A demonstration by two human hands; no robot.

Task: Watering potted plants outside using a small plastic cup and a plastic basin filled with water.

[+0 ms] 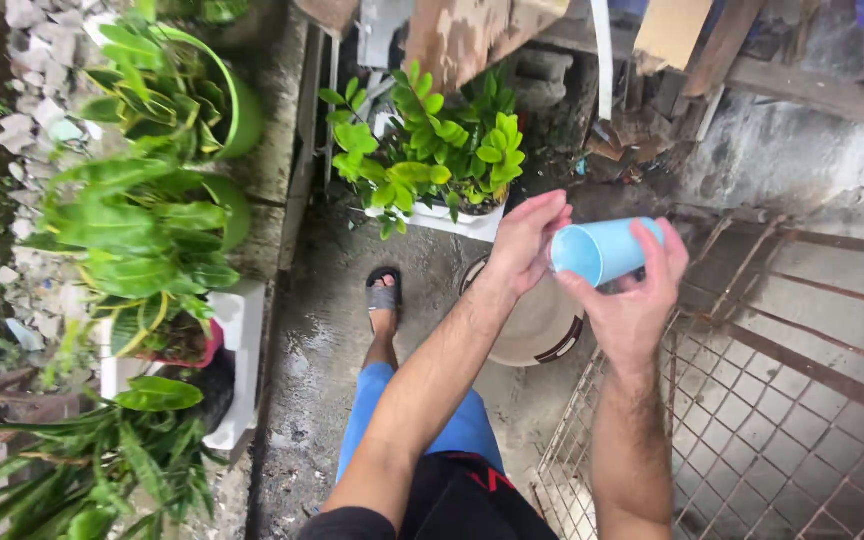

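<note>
A wet concrete floor (322,340) carries everything here, and along its left edge stands a row of large leafy plants (142,230) in green and white pots, with loose stones behind them. On the right side a rusty wire grille (752,420) in a metal frame leans across the floor toward the grey wall. At the far edge, near stacked boards, a bushy plant with small glossy leaves (432,150) sits in a white planter (452,220). Just in front of that planter, a round pale bucket (532,325) with a dark handle stands on the floor, seen from above. The person's leg in blue shorts reaches down to a foot in a grey sandal (383,292), planted to the left of the bucket. Above the bucket both hands meet around a light blue plastic cup (602,250), held on its side with the open mouth facing left. The right hand (632,300) has its grip closed on the cup, thumb below and fingers wrapped over the body. The left hand (524,243) touches the cup's rim with its fingertips, the fingers curled loosely beside the mouth rather than clamped around it.
</note>
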